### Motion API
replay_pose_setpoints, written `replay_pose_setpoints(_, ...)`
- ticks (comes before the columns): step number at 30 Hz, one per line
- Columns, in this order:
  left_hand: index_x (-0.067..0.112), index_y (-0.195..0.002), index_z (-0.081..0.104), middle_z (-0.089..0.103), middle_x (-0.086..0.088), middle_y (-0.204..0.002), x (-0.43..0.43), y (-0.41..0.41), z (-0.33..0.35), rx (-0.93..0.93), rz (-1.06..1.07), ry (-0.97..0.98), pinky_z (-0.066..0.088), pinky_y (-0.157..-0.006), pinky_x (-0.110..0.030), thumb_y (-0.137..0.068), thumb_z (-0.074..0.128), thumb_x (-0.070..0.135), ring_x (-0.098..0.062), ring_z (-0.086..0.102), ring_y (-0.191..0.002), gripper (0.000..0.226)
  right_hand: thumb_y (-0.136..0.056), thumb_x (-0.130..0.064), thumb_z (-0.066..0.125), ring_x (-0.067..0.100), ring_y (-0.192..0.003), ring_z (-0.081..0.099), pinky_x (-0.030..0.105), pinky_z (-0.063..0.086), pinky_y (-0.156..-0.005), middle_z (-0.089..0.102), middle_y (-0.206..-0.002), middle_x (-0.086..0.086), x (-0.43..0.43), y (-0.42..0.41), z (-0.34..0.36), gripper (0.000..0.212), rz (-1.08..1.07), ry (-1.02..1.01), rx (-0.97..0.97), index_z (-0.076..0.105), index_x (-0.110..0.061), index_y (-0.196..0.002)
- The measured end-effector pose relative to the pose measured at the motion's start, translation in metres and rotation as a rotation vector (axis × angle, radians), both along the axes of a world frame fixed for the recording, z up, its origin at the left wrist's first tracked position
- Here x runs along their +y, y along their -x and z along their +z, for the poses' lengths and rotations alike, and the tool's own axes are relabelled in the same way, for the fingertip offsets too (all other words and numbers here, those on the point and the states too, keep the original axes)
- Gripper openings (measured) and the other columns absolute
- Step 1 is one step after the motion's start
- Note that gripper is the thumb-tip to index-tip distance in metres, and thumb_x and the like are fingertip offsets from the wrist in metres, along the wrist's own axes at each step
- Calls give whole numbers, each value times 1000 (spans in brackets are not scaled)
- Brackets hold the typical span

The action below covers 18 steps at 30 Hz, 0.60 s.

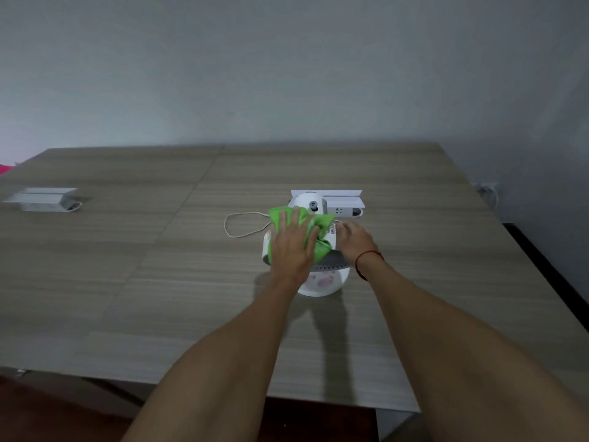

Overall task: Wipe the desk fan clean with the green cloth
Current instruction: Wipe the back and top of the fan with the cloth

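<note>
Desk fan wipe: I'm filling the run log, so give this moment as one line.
left hand: presses green cloth on desk fan | right hand: steadies fan | stage: wiping

White desk fan (322, 275) with grey grille, head tilted face-down toward the viewer, round base resting on the worktop right of centre; pale cord looped to its left. Green cloth (314, 226), bunched and creased, draped over the top of the fan housing, one corner hanging down the front.
</note>
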State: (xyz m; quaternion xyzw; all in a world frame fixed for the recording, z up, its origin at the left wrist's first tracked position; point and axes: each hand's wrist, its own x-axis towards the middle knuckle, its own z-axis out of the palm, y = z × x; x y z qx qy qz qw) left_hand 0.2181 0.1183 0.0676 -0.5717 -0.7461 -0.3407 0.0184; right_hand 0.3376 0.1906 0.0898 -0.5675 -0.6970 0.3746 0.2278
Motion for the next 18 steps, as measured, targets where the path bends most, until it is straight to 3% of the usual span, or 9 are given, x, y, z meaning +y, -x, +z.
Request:
replay_pose_setpoints(2,27,-141,49,28,-5,-159,-3,-2,-2,145,-49,8,12,-120,-50,-94,21,50,-30,17,-150,59,-93,-33,41,35,-112,59,41,47,-97,63,-124,14,1,1,2,33,11,13,-13,60,-17,-115)
replay_pose_setpoints(5,27,-143,46,28,-7,-160,-3,8,-4,138,-37,9,14,-121,-50,-96,22,48,-31,17,-150,56,-93,-29,38,36,-109,58,39,45,-92,61,-123,17,1,6,2,32,26,-14,-37,58,-12,-112)
replay_pose_setpoints(8,17,-142,46,33,-13,-156,5,23,-5,-119,48,19,21,-120,-49,-100,30,39,-32,22,-148,50,-97,-31,35,35,-109,57,36,44,-89,59,-124,17,2,7,2,36,8,-46,-64,57,-10,-116)
replay_pose_setpoints(11,2,-125,55,56,-21,-131,8,34,-5,-425,157,-61,35,-107,-41,-102,31,31,-37,47,-129,44,-97,-29,34,32,-105,56,36,44,-88,59,-123,15,3,10,-1,36,3,-42,-40,59,-11,-115)
replay_pose_setpoints(13,1,-122,57,61,-21,-123,6,37,-2,-630,263,-57,39,-99,-37,-104,29,30,-34,54,-119,44,-97,-27,32,28,-93,53,33,41,-81,60,-116,16,2,13,-5,32,-4,-35,4,59,-11,-100)
replay_pose_setpoints(15,1,-125,57,61,-23,-125,6,38,-3,-798,356,-19,42,-101,-38,-104,27,33,-35,55,-119,49,-97,-23,30,23,-91,49,30,36,-79,57,-111,16,0,16,-9,26,-15,-17,92,51,-13,-86)
replay_pose_setpoints(18,1,-128,56,59,-22,-129,5,35,-8,-754,384,1,40,-105,-40,-103,27,35,-37,52,-124,51,-100,-19,27,28,-108,50,35,40,-92,50,-119,18,-1,20,-14,27,-29,-2,175,50,-9,-91)
